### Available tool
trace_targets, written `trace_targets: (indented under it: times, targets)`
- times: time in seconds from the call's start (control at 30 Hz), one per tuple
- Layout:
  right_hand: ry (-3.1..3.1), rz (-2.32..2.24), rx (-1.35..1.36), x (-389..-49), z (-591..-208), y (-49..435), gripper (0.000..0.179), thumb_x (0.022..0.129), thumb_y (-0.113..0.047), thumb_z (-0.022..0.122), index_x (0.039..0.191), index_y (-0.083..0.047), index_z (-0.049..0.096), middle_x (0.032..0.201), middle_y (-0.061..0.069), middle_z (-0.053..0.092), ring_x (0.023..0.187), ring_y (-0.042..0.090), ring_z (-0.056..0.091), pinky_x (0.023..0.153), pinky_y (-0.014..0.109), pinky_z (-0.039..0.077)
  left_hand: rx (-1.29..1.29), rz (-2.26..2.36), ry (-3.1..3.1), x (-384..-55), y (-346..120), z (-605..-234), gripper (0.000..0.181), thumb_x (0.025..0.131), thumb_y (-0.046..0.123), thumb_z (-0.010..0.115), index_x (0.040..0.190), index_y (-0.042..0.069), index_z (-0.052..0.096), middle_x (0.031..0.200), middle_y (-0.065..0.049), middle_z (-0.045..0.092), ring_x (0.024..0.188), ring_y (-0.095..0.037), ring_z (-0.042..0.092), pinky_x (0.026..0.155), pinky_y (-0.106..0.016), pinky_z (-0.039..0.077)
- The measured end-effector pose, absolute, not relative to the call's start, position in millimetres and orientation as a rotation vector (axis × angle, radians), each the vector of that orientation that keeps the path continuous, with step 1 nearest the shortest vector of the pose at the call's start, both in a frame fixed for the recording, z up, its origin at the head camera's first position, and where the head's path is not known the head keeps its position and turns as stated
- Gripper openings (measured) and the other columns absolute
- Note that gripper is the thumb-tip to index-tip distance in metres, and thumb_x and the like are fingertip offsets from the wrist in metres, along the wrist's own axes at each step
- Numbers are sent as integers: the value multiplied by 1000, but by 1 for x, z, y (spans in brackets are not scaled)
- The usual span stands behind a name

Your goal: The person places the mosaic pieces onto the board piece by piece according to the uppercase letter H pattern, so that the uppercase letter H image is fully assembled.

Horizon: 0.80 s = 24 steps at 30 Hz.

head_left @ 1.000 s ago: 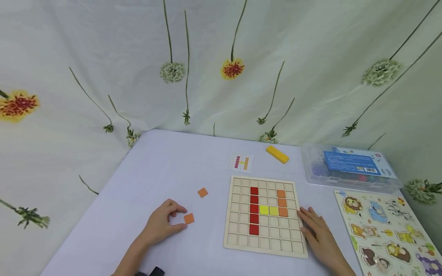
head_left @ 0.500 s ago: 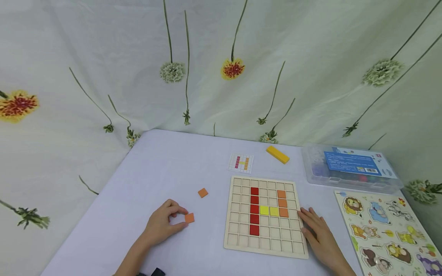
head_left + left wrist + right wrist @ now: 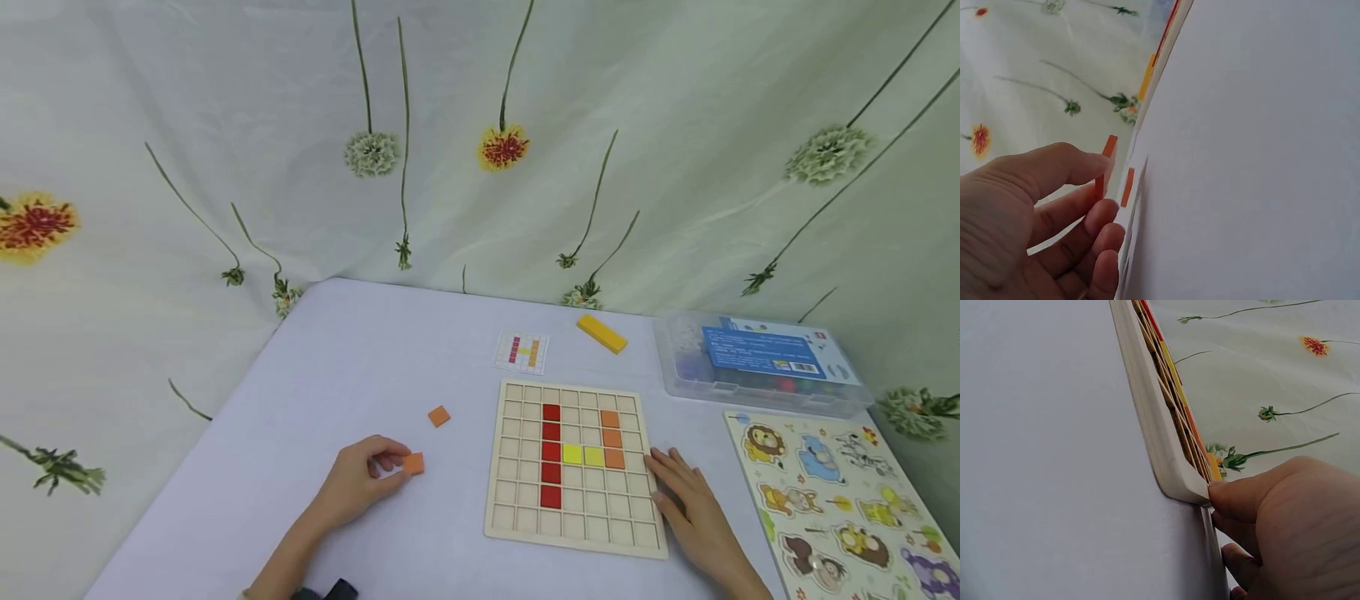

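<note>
My left hand (image 3: 351,482) pinches a small orange square tile (image 3: 414,463) between thumb and fingertips, left of the board. In the left wrist view the tile (image 3: 1110,147) stands on edge between thumb and forefinger. Farther back on the cloth lies a second orange tile (image 3: 438,416). The wooden grid board (image 3: 573,479) bears a column of red tiles (image 3: 551,452), two yellow tiles (image 3: 582,455) and three orange tiles (image 3: 612,438). With relaxed fingers my right hand (image 3: 693,512) rests at the board's right edge; its thumb touches the corner in the right wrist view.
Behind the board lie a pattern card (image 3: 522,352) and a yellow bar (image 3: 602,333). A clear plastic box (image 3: 765,362) sits at the back right, with an animal puzzle board (image 3: 847,508) in front of it. A flowered cloth (image 3: 450,208) hangs behind the table.
My left thumb and fingers have closed on the nearer orange tile, which has shifted slightly up in the head view. My right hand has stayed at the board's edge.
</note>
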State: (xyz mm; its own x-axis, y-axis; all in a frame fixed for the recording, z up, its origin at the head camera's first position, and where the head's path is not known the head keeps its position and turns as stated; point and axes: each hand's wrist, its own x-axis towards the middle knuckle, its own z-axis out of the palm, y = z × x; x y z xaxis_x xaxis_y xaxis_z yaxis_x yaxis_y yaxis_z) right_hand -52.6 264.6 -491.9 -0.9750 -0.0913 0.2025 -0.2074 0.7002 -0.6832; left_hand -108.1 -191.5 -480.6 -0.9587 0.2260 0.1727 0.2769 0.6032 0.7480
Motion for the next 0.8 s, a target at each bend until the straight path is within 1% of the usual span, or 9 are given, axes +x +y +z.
trace_targets:
  times: [0.03,0.2,0.33,0.43,0.5,0.6,0.7,0.73,0.8]
  targets:
    - [-2753,1133,244,-53,-492,265,43,98,-17,57,137,-1,53,145,24,46,149,32,21,112,68,11,-463,-1319,-2757,-109,-187,-478,22,77,7,79,95,17,72,81,9,63,74,-4,55,65,-21,48]
    - [-2750,1139,240,-54,-491,265,43,98,-16,57,137,-2,53,145,24,46,146,38,24,111,69,13,-649,-1251,-2761,-116,-158,-461,20,75,5,77,93,12,71,79,9,62,73,-3,55,65,-21,48]
    - [-2745,1141,248,-54,-491,265,43,97,-16,58,137,-2,53,145,24,46,142,45,27,110,69,13,-749,-1211,-2772,-121,-127,-449,22,73,3,77,93,10,71,79,7,63,73,-4,55,66,-21,48]
    - [-2745,1139,245,-54,-491,265,43,97,-16,58,137,-2,53,145,24,47,145,40,25,110,70,14,-794,-1260,-2787,-124,-101,-441,20,74,4,77,93,8,71,79,5,64,73,-9,56,66,-21,49]
    - [-2743,1136,246,-54,-491,265,43,97,-16,58,137,-2,53,145,24,47,149,30,22,110,69,14,-822,-1306,-2799,-125,-83,-438,20,75,5,76,93,8,71,79,3,64,74,-11,57,67,-21,48]
    - [-2735,1134,252,-54,-491,264,43,97,-16,57,137,-2,53,145,24,47,150,25,21,111,69,13,-850,-1373,-2820,-125,-58,-436,18,76,6,76,94,8,71,79,1,65,75,-14,58,68,-21,49]
    - [-2741,1139,244,-54,-492,264,43,97,-16,58,137,-2,53,145,24,47,147,35,23,111,69,12,-861,-1418,-2830,-127,-34,-439,18,77,8,77,94,9,72,78,2,64,74,-12,57,67,-19,48]
    - [-2745,1143,238,-54,-492,264,43,97,-16,58,137,-2,53,145,24,47,144,41,25,111,68,12,-857,-1439,-2835,-127,-26,-440,18,77,9,78,94,9,72,78,3,64,74,-11,57,67,-18,48]
    - [-2758,1149,226,-54,-492,264,43,97,-16,58,137,-2,53,146,23,46,142,45,26,111,69,12,-856,-1462,-2842,-128,-12,-442,18,77,9,78,94,9,72,76,5,62,72,-7,55,65,-16,47]
